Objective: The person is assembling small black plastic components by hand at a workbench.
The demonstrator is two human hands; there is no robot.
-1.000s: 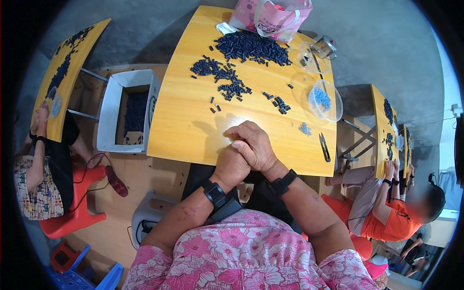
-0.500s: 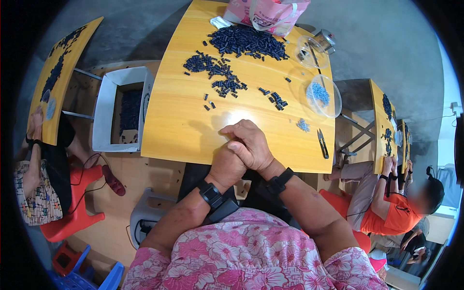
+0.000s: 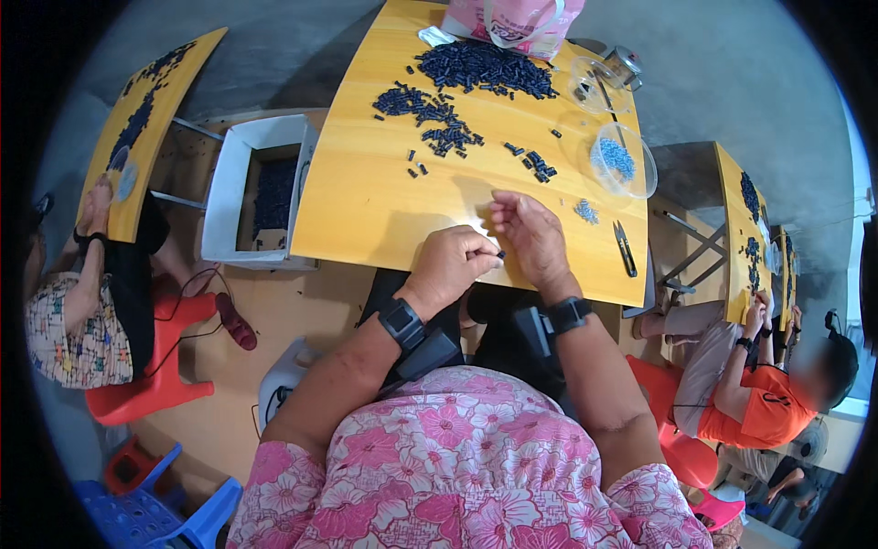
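Over the near edge of the yellow wooden table (image 3: 366, 215), my left hand (image 3: 445, 267) pinches a small black cylindrical piece (image 3: 500, 255) between thumb and fingertips. Close beside it, my right hand (image 3: 534, 240) is raised with its fingers apart and nothing seen in them. Ahead lies a large heap of like black pieces (image 3: 489, 69), with a looser pile (image 3: 430, 117) nearer me. A small cluster of black pieces (image 3: 540, 166) sits farther right. Tiny pale-blue parts (image 3: 586, 211) lie in a little pile right of my right hand.
A clear bowl (image 3: 651, 174) of light-blue parts, black thread snips (image 3: 625, 249), another clear bowl (image 3: 578, 82) and a metal cup (image 3: 626, 66) line the right side. A pink bag (image 3: 540, 27) stands at the back. Left is a white box (image 3: 219, 224); people sit at tables on both sides.
My hands, clasped together before, have come apart. The right hand has lifted up and to the right; the black piece now shows in my left fingertips. The view has shifted slightly.
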